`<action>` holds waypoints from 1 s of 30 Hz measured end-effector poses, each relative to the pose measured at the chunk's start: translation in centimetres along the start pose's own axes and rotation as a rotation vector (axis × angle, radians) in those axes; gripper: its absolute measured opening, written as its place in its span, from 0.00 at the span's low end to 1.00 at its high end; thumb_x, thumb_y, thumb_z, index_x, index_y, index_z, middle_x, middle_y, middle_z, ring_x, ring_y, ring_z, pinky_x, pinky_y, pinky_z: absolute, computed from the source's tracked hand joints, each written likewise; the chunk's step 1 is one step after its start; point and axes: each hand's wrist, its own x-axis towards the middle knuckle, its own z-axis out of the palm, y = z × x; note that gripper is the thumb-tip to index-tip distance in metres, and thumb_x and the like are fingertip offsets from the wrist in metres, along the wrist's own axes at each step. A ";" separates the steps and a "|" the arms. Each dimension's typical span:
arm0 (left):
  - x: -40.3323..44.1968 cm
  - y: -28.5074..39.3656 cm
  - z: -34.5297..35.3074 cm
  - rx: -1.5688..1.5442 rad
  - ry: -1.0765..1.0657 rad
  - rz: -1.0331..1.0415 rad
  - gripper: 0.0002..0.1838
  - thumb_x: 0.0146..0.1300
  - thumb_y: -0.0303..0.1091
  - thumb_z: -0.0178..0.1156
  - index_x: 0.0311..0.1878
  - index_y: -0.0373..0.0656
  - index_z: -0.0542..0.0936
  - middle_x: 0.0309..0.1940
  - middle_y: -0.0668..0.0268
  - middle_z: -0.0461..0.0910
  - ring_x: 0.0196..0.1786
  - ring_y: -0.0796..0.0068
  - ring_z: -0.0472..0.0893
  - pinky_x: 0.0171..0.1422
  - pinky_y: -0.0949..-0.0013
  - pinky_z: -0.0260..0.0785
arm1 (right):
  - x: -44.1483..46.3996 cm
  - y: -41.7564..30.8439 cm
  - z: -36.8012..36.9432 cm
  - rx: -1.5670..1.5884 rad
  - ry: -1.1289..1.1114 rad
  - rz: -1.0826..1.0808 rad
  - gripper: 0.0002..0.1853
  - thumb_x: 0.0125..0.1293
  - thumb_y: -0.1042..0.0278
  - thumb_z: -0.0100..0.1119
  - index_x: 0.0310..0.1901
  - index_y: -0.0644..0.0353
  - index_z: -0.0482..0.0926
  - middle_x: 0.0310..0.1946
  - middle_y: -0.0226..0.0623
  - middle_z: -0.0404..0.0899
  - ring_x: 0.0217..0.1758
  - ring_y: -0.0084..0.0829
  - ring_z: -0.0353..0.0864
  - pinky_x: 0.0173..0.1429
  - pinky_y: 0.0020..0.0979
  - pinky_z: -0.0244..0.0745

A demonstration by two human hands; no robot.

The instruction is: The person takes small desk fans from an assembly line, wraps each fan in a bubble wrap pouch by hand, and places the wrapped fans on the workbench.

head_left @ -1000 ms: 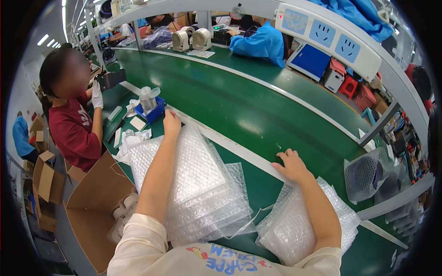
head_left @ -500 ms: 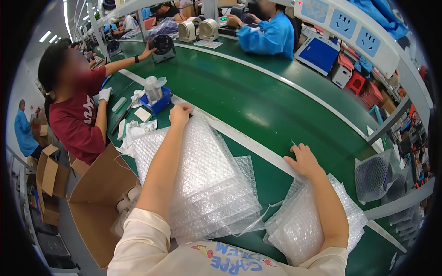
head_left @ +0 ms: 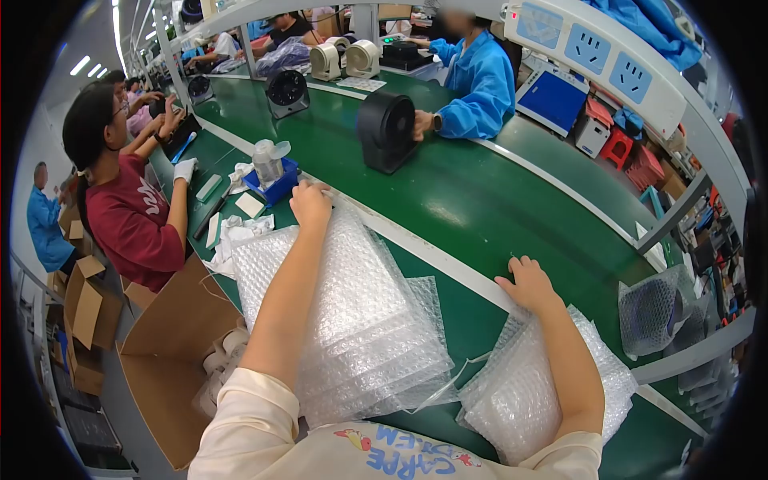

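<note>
My left hand (head_left: 310, 202) rests at the far corner of a stack of bubble-wrap bags (head_left: 344, 296), its slightly bent fingers lying on the pale rail (head_left: 424, 246). Nothing shows in its grasp. Over on the right, my right hand (head_left: 528, 284) lies at the same rail with thumb and fingers apart, holding nothing. Below its wrist is a second pile of bubble-wrap bags (head_left: 512, 384), partly covered by my forearm. Beside my left hand stands a blue bin (head_left: 276, 188) with a clear plastic bottle (head_left: 268, 160) in it.
Past the rail, a black fan (head_left: 388, 132) stands on the green belt (head_left: 448, 192) at a blue-sleeved co-worker's hand (head_left: 422, 124). Another black fan (head_left: 286, 92) is farther left. A cardboard box (head_left: 172, 360) is at my left. A bubble-wrapped item (head_left: 652, 312) lies right.
A black fan has appeared on the belt at the blue-sleeved co-worker's hand. The maroon-shirted co-worker's arm has drawn back from the other fan. My hands have hardly moved.
</note>
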 end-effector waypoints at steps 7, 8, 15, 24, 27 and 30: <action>-0.1 0.6 0.3 0.140 -0.177 0.047 0.10 0.49 0.33 0.56 0.31 0.54 0.86 0.38 0.67 0.78 0.45 0.63 0.75 0.47 0.60 0.68 | 0.2 0.4 0.8 -0.143 0.060 -0.024 0.25 0.60 0.48 0.55 0.48 0.62 0.73 0.42 0.45 0.74 0.46 0.44 0.75 0.48 0.43 0.70; -0.1 0.8 0.2 0.150 -0.191 0.040 0.10 0.49 0.33 0.56 0.32 0.54 0.86 0.38 0.67 0.78 0.45 0.63 0.75 0.47 0.59 0.68 | 0.2 0.4 0.7 -0.132 0.058 -0.013 0.24 0.60 0.48 0.55 0.47 0.62 0.73 0.41 0.45 0.74 0.46 0.44 0.75 0.48 0.43 0.70; -0.7 1.2 -1.4 0.095 0.006 0.030 0.08 0.52 0.31 0.55 0.32 0.49 0.84 0.38 0.65 0.80 0.47 0.63 0.76 0.46 0.59 0.67 | 0.3 0.0 0.6 -0.127 0.050 0.009 0.23 0.60 0.47 0.54 0.43 0.61 0.75 0.40 0.44 0.75 0.45 0.44 0.75 0.48 0.43 0.69; 0.8 2.8 -1.6 0.327 -0.544 0.201 0.11 0.53 0.30 0.55 0.39 0.41 0.82 0.42 0.57 0.80 0.50 0.60 0.77 0.50 0.59 0.70 | 0.3 0.3 1.1 -0.120 0.108 0.017 0.22 0.60 0.47 0.54 0.42 0.61 0.75 0.39 0.44 0.76 0.44 0.43 0.76 0.48 0.43 0.68; 2.2 3.0 -2.2 0.269 -0.649 0.094 0.12 0.54 0.29 0.54 0.41 0.39 0.81 0.44 0.55 0.80 0.50 0.57 0.79 0.53 0.58 0.70 | 0.2 0.1 0.9 -0.133 0.117 -0.011 0.21 0.60 0.49 0.55 0.41 0.60 0.76 0.38 0.43 0.76 0.43 0.43 0.77 0.47 0.43 0.68; 3.3 2.9 -2.6 0.213 -0.744 0.060 0.14 0.54 0.28 0.54 0.42 0.37 0.81 0.45 0.52 0.80 0.49 0.53 0.79 0.53 0.57 0.71 | 0.2 0.0 1.1 -0.113 0.159 -0.052 0.20 0.58 0.50 0.57 0.40 0.60 0.76 0.36 0.43 0.76 0.42 0.43 0.77 0.47 0.43 0.68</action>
